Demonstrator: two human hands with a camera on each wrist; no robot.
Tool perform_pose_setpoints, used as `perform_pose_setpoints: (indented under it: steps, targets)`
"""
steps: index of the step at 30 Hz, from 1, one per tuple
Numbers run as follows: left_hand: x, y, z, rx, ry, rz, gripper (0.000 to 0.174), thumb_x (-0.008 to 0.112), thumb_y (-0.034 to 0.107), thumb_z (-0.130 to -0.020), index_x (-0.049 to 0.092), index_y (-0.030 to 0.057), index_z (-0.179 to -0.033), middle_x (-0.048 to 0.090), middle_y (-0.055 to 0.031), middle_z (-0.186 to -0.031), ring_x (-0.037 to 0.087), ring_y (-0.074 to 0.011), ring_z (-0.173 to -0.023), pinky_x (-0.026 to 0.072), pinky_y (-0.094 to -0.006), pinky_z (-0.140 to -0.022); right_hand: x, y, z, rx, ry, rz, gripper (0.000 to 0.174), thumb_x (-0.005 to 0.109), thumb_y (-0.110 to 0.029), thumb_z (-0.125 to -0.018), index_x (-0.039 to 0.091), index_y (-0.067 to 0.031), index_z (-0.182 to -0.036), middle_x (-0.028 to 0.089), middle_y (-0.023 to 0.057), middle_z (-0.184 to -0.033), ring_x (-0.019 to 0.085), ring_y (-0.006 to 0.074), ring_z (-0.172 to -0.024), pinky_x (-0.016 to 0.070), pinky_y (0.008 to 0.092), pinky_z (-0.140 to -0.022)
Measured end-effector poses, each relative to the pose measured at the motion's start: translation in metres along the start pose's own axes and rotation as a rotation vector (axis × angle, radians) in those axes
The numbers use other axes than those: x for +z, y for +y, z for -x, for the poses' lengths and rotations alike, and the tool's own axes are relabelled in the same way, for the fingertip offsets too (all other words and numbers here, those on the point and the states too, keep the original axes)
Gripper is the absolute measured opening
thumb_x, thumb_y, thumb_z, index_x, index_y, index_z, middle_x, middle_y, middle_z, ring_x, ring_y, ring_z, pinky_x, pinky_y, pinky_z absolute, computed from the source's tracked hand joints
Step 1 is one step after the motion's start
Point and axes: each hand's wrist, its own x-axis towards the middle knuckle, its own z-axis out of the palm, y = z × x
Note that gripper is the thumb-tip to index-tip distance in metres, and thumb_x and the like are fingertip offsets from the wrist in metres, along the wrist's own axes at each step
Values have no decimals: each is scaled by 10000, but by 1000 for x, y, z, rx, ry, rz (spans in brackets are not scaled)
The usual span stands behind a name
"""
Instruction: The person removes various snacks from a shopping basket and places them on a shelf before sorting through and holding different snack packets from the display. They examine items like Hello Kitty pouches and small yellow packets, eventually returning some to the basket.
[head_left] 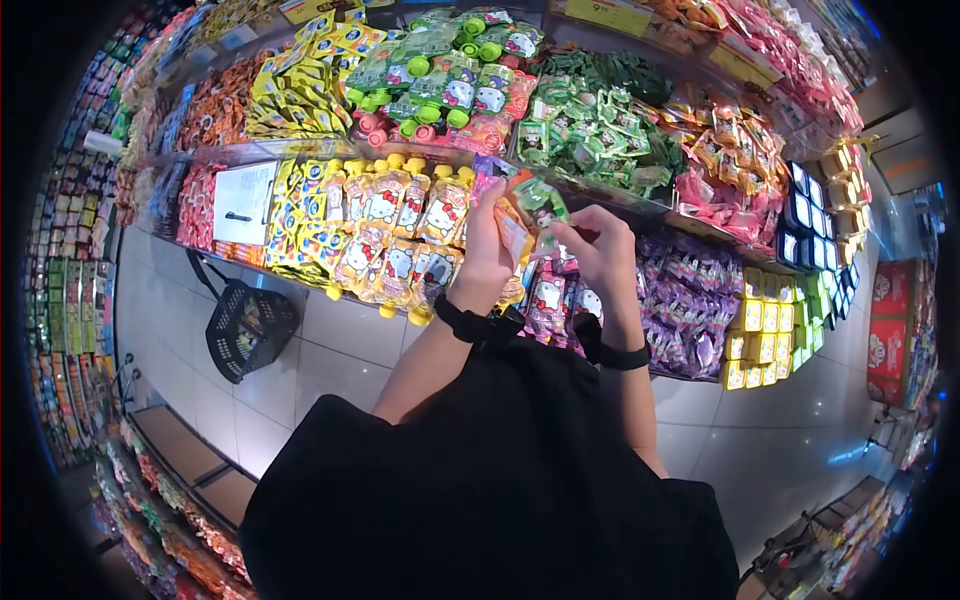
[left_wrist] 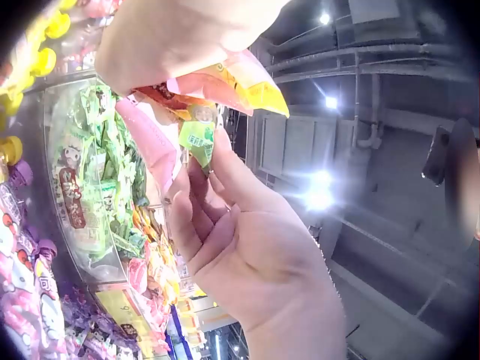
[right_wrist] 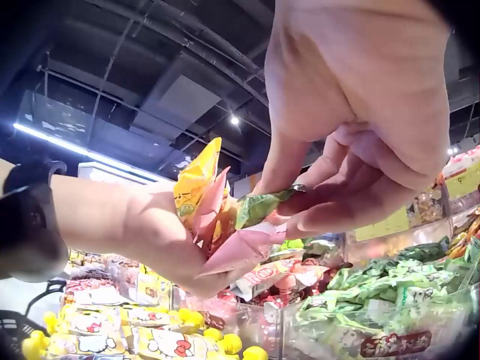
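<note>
While the person is facing the snack shelf (head_left: 300,148), the left hand (head_left: 487,250) is gripping a fanned bunch of packets (right_wrist: 204,196) before its middle tier; holding that fan steady is likely mattering most. The right hand (head_left: 603,250) is pinching a small green packet (right_wrist: 262,206) against the bunch, long axis lying hand to hand, free end pointing into it.

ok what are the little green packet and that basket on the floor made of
The green packet, pinched by the right hand, looks like thin plastic film, glossy: it creases and catches light. The packets in the left hand look the same. The basket seems hard black plastic, matt, with an open lattice wall; coated wire can't be ruled out.
</note>
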Motion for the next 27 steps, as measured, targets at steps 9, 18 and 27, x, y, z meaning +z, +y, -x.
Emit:
perform_pose_setpoints:
  steps: [9,18,27]
  targets:
    - [-6,8,6,107,-43,-10,380,489,369,-886,548,37,-1060,634,-123,-947,632,-253,-839,519,-386,-768,-46,-42,-49,-305,383,-446,152,656,-117,-855,610,24,-888,642,55,-766,583,79,-628,443,199,-544]
    - [-12,-1,5,92,70,52,277,472,251,-933,571,17,-1045,647,-104,-928,650,-183,-777,539,-288,-652,11,-14,-24,-141,-39,60,283,792,-182,-700,618,12,-808,584,65,-661,561,138,-595,468,286,-560]
    - [-26,-13,-11,126,45,-110,274,489,247,-920,564,22,-1057,618,-80,-834,617,-174,-714,511,-286,-619,26,-9,-11,-183,40,198,254,751,-173,-714,630,-11,-869,640,136,-733,639,273,-638,499,345,-582]
